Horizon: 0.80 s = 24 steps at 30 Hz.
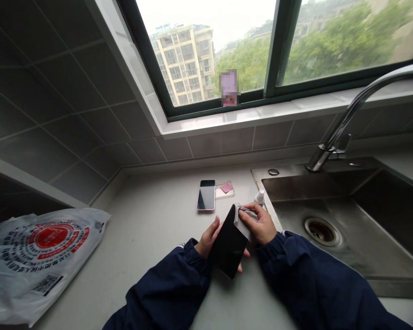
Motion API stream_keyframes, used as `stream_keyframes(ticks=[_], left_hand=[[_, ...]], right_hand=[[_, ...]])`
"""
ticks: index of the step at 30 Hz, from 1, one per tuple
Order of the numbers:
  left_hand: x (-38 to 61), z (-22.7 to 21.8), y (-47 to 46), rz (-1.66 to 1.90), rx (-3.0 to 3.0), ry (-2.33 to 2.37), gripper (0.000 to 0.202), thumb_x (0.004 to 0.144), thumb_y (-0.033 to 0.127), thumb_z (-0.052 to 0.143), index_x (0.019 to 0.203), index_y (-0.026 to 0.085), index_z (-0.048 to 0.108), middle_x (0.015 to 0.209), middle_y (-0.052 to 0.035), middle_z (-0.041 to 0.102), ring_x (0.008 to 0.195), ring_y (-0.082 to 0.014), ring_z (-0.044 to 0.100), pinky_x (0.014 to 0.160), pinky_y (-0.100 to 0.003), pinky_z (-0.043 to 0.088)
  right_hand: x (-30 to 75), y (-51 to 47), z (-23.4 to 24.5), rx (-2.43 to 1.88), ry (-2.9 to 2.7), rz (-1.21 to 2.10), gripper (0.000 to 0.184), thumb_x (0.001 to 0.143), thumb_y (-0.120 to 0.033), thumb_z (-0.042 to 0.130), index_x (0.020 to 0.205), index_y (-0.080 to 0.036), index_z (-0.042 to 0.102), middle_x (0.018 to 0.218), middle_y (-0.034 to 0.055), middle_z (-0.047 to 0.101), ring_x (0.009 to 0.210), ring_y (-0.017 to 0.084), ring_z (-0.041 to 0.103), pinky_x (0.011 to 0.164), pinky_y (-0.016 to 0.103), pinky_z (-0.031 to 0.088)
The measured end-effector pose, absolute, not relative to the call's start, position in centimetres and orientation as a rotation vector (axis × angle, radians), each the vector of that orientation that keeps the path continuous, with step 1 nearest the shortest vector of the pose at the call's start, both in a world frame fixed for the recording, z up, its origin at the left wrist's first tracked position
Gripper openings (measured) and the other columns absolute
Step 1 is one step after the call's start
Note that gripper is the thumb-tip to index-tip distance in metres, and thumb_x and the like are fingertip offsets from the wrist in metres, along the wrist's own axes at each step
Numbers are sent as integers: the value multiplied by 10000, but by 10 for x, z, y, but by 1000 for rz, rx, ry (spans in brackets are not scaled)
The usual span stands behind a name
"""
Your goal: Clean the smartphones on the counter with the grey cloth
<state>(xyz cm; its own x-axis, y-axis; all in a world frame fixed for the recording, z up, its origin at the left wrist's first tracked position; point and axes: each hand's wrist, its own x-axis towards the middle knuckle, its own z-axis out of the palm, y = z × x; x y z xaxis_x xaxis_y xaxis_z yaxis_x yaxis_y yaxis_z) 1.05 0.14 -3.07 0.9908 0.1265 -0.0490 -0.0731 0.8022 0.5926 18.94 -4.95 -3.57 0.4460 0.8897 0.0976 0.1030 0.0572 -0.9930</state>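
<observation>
My left hand (209,237) is wrapped around a flat black handheld device (228,245), which could be a phone or a small tablet. It is tilted, its dark face turned up, and my left fingertips show past its lower right edge. A grey cleaning cloth (243,225) with a zigzag edge lies over the device's upper right side. My right hand (262,224) pinches this cloth against the device's upper corner. Just beyond the right hand, a small white spray bottle (259,197) stands by the sink, partly hidden.
Behind my hands, a phone (206,195) lies beside a clear phone case (223,195) with a pink piece (226,187) on it. To the right are a steel sink (296,213) and a chrome faucet (344,112). A white plastic bag (17,279) sits at left.
</observation>
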Motion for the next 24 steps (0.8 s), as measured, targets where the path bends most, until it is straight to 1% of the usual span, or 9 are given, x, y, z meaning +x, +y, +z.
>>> stream_keyframes(ticks=[4, 7, 10, 14, 18, 21, 24], left_hand=[[11, -35, 5, 140, 650, 89, 785, 869, 729, 260, 1426, 179, 311, 1026, -234, 693, 735, -365, 714, 640, -482, 523], [11, -37, 7, 185, 651, 85, 758, 874, 722, 251, 1373, 166, 382, 1032, -244, 691, 739, -372, 712, 645, -493, 518], [11, -36, 7, 219, 646, 86, 728, 880, 711, 261, 1299, 150, 456, 1014, -243, 696, 733, -374, 713, 640, -490, 518], [11, -32, 6, 241, 640, 95, 679, 892, 693, 258, 1219, 155, 512, 989, -237, 703, 725, -373, 714, 631, -482, 520], [11, -30, 5, 179, 625, 83, 691, 892, 696, 249, 1171, 140, 550, 1005, -241, 698, 738, -376, 713, 624, -473, 523], [10, -30, 4, 120, 616, 70, 694, 890, 699, 253, 1235, 159, 517, 1008, -232, 699, 744, -377, 714, 622, -476, 525], [9, -30, 3, 86, 617, 74, 712, 882, 711, 262, 1273, 163, 491, 1010, -230, 700, 742, -367, 715, 630, -470, 528]], right_hand=[[189, -51, -34, -1410, -967, 734, 356, 768, -513, 691, 951, -211, 647, 899, 51, 706, 812, 222, 654, 765, 328, 504], [191, -51, -35, -1434, -959, 701, 373, 768, -515, 688, 981, -210, 653, 907, 52, 704, 812, 224, 650, 758, 326, 504], [192, -50, -35, -1445, -943, 670, 385, 751, -522, 699, 963, -203, 657, 876, 47, 703, 783, 220, 653, 733, 319, 514], [192, -49, -34, -1431, -920, 660, 393, 743, -535, 697, 937, -197, 646, 853, 43, 702, 756, 211, 654, 697, 304, 525], [192, -50, -33, -1434, -906, 681, 391, 749, -549, 687, 915, -196, 656, 827, 45, 710, 735, 209, 656, 673, 301, 527], [193, -50, -35, -1432, -933, 725, 385, 763, -547, 685, 920, -195, 693, 855, 57, 725, 787, 228, 672, 725, 324, 533], [194, -50, -37, -1413, -965, 764, 392, 781, -541, 676, 974, -201, 714, 943, 72, 738, 887, 254, 681, 815, 361, 530]])
